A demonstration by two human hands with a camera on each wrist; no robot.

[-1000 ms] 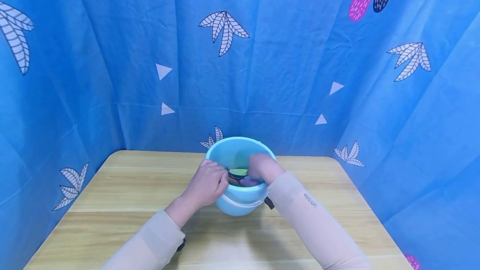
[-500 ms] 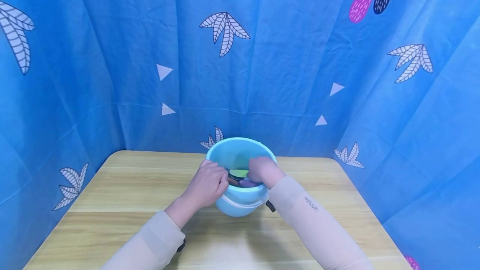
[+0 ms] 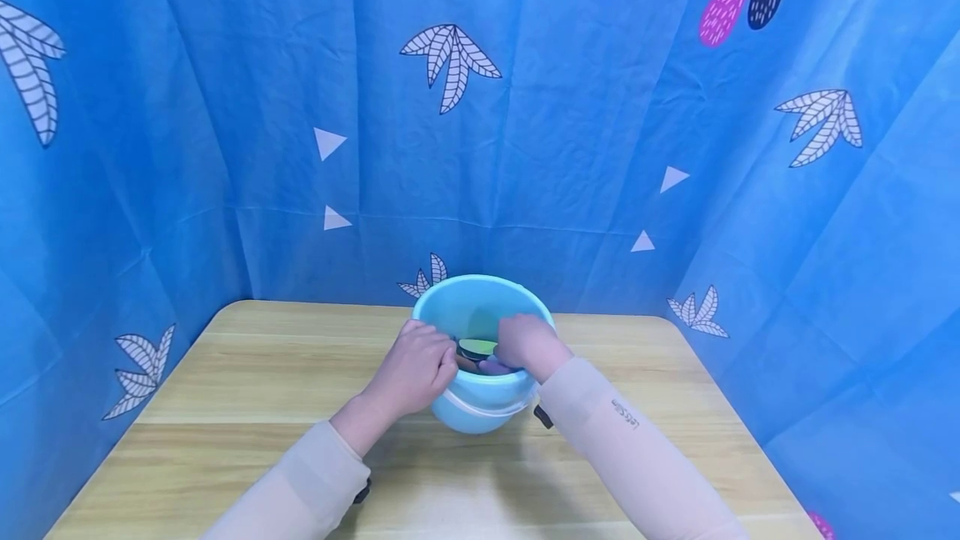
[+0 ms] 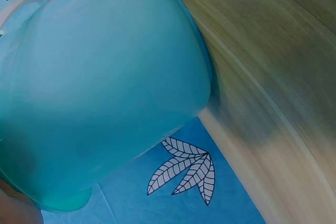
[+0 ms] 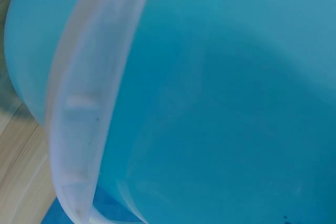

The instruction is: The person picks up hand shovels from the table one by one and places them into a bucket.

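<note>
A light blue plastic bucket (image 3: 470, 422) stands tilted on the wooden table, its mouth facing me. My left hand (image 3: 412, 367) grips the left side of its rim, fingers curled over the edge. My right hand (image 3: 527, 342) reaches into the bucket on the right, its fingertips hidden, so whether it holds anything does not show. Inside lie a green-topped dark item (image 3: 477, 348), a brownish piece (image 3: 466, 363) and a purple piece (image 3: 497, 366), kinds unclear. The left wrist view shows the bucket wall (image 4: 105, 77); the right wrist view shows its white handle (image 5: 84, 108).
The pale wooden table (image 3: 270, 382) spreads around the bucket on both sides. Behind it and at each side hang blue patterned curtains (image 3: 480, 165), close to the table's back edge.
My right hand and sleeve have shifted very slightly right and down at the bucket's mouth. The left hand stays on the rim, and the bucket has hardly moved.
</note>
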